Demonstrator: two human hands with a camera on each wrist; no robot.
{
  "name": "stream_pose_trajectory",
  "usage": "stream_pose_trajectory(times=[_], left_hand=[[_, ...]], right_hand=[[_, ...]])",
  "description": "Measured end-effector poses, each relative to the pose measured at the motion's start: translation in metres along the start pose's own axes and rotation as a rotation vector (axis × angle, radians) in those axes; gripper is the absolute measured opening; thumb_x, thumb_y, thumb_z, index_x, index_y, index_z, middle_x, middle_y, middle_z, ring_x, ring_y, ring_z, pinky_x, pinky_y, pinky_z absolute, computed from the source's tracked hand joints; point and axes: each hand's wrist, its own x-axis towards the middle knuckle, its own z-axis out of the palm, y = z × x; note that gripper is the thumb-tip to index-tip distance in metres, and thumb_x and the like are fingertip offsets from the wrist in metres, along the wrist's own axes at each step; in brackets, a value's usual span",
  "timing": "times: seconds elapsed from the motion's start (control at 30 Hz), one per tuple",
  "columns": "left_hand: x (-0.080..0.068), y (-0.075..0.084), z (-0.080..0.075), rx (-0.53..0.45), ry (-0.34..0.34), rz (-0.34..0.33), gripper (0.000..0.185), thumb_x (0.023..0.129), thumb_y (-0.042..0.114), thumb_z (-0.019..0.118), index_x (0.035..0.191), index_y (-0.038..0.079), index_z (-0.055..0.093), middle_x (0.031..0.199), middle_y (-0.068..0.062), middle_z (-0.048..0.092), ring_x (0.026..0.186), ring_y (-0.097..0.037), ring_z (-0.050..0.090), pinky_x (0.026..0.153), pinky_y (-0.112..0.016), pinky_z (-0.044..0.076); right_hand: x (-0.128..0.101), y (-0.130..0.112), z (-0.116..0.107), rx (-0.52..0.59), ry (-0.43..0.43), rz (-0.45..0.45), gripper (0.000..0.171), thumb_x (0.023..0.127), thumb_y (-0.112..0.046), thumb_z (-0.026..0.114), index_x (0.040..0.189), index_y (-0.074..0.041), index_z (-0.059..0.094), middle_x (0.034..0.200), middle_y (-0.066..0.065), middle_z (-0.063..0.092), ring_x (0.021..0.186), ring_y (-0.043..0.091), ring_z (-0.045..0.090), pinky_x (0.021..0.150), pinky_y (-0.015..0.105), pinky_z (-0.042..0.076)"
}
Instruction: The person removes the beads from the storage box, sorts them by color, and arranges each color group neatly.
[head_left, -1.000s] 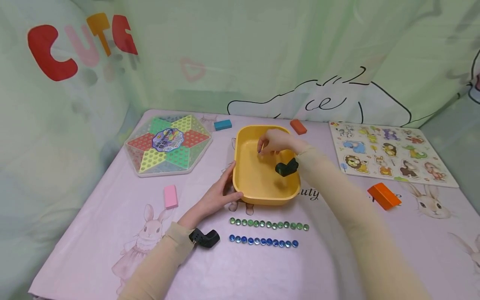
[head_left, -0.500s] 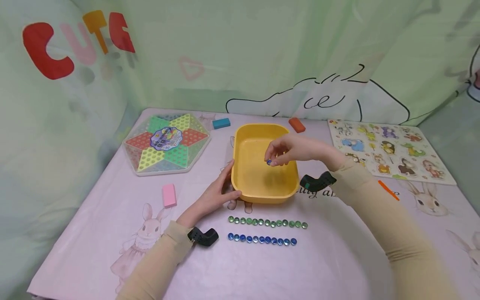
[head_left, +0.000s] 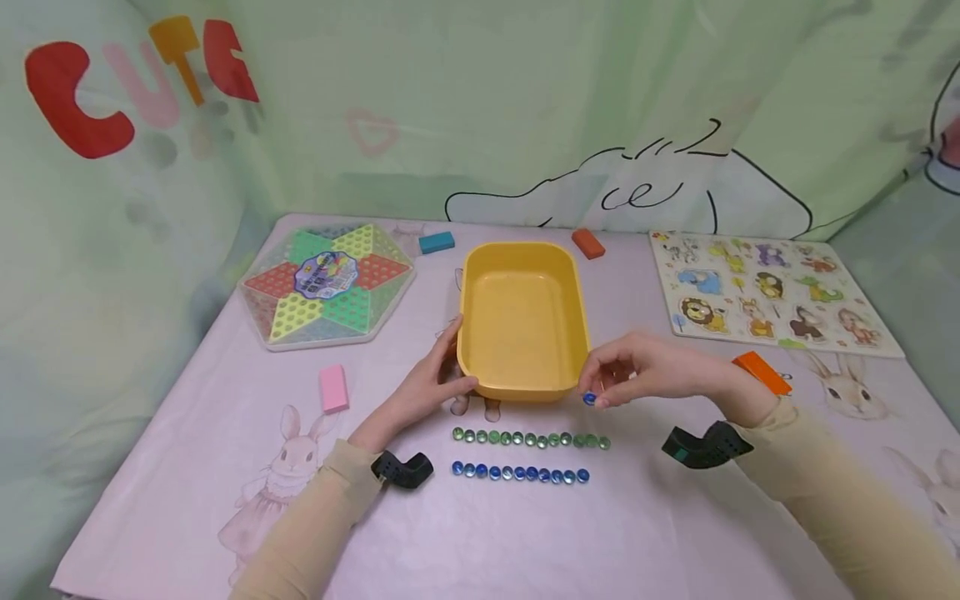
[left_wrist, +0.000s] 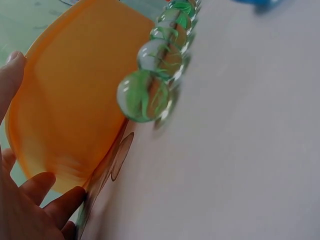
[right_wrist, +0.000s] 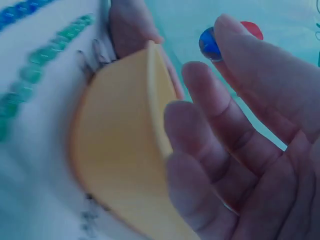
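Observation:
A yellow tray (head_left: 573, 283) sits mid-table, and nothing shows inside it. My left hand (head_left: 431, 385) grips its near left corner, fingers against the orange wall (left_wrist: 75, 110). My right hand (head_left: 637, 371) pinches a blue marble (head_left: 589, 398) at the fingertips, just off the tray's near right corner; the right wrist view shows that blue marble (right_wrist: 209, 44) too. Below lie a row of green marbles (head_left: 529, 438) and a row of blue marbles (head_left: 519, 473). The green marbles (left_wrist: 145, 95) show close up in the left wrist view.
A hexagonal star game board (head_left: 326, 283) lies at the left, an animal puzzle board (head_left: 765, 287) at the right. Loose blocks: pink (head_left: 332, 388), teal (head_left: 437, 242), red-orange (head_left: 588, 243), orange (head_left: 761, 372). Green curtain walls enclose the table.
My right hand has come out of the tray with a blue marble and moved down to the tray's near right corner. The left hand has stayed on the tray.

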Motion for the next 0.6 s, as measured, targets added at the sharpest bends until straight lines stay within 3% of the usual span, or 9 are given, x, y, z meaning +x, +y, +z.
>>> stream_pose_trajectory(times=[0.1,0.27,0.6], left_hand=[[0.001,0.001,-0.001,-0.001,-0.001,-0.008,0.088,0.085,0.037,0.064,0.148,0.034,0.003,0.150,-0.008,0.029,0.137,-0.022,0.030,0.113,-0.042,0.021],[0.000,0.004,-0.001,-0.006,-0.010,-0.020,0.087,0.086,0.036,0.064,0.148,0.035,0.003,0.151,-0.007,0.027,0.138,-0.021,0.028,0.113,-0.041,0.021],[0.000,0.002,0.000,-0.014,-0.010,-0.037,0.086,0.087,0.034,0.064,0.147,0.039,0.002,0.153,-0.004,0.024,0.139,-0.019,0.026,0.113,-0.041,0.021]], right_hand=[[-0.015,0.007,0.015,0.074,0.013,-0.022,0.012,0.086,-0.006,0.063,0.099,-0.008,0.063,0.074,0.004,0.056,0.061,0.014,0.051,0.050,0.022,0.048],[-0.037,0.019,0.043,0.187,0.052,0.093,0.011,0.088,-0.009,0.061,0.099,-0.006,0.063,0.071,0.006,0.057,0.054,0.019,0.051,0.044,0.023,0.046],[-0.059,0.030,0.081,0.244,0.171,0.232,0.015,0.087,-0.015,0.064,0.099,-0.008,0.065,0.067,0.007,0.056,0.046,0.016,0.048,0.038,0.021,0.039]])
